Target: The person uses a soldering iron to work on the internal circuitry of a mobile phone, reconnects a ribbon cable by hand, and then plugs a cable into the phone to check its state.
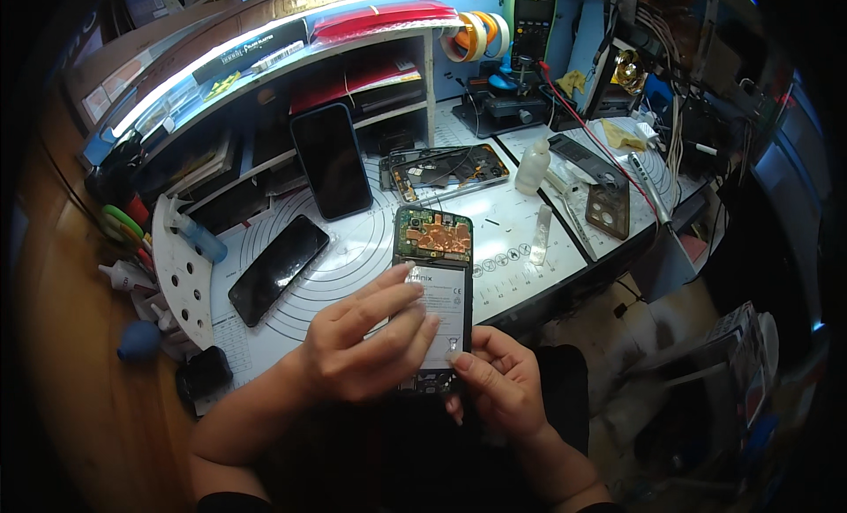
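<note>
An opened smartphone [443, 288] with its back cover off is held upright over the front edge of the bench. Its green circuit board with copper-coloured shielding [438, 235] shows at the top, and a pale battery [448, 314] fills the middle. My right hand [507, 382] grips the phone's lower right edge, thumb on the front and fingers behind. Across the battery's left side hovers my left hand [371, 337], its fingers loosely stretched and slightly apart, with nothing visible in them. Whether its fingertips touch the battery I cannot tell.
On the printed white mat [362, 257] lie a dark phone [279, 270] and a disassembled phone [448, 173]. Another phone [332, 162] leans on the shelf. A squeeze bottle [532, 167], a phone back cover [608, 208] and a soldering iron [650, 191] are at the right.
</note>
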Demonstrator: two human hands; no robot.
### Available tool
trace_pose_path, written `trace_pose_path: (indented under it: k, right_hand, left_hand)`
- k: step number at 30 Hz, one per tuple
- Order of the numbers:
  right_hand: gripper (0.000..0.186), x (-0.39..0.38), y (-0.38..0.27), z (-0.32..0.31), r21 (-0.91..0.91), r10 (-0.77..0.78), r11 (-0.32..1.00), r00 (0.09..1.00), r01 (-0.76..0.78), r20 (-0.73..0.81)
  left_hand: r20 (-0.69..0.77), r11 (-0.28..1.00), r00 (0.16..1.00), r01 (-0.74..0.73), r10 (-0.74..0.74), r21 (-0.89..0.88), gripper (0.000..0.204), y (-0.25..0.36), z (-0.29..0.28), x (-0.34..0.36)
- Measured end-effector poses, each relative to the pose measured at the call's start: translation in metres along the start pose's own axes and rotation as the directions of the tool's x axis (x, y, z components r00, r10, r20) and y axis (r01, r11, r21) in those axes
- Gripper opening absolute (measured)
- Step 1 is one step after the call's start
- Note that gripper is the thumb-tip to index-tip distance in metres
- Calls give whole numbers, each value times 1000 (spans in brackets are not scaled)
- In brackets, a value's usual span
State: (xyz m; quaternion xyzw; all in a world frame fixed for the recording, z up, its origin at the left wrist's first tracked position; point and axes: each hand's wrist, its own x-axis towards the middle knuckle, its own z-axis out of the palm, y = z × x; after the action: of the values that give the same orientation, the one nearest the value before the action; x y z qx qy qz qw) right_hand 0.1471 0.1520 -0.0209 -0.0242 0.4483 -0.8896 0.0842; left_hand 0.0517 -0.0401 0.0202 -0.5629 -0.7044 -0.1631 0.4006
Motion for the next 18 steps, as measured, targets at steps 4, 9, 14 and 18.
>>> trace_pose_path:
  k: [4, 9, 14, 18]
  right_hand:
    - [25, 0, 2, -6, -131, -152, 981, 987, 144, -57]
    - [25, -4, 3, 0, -275, -122, 955, 992, 115, -10]
    - [27, 1, 18, 10, -331, -104, 938, 995, 101, 11]
    - [29, 7, 23, 13, -401, -155, 904, 988, 147, 11]
  left_hand:
    - [-253, 920, 897, 304, -364, -246, 54, -10, 1, -2]
    - [593, -396, 501, 449, -630, -801, 71, -17, -4, 0]
    - [582, -360, 469, 482, -664, -799, 59, -13, 4, 0]
    - [576, -332, 460, 507, -676, -795, 57, -14, 8, -3]
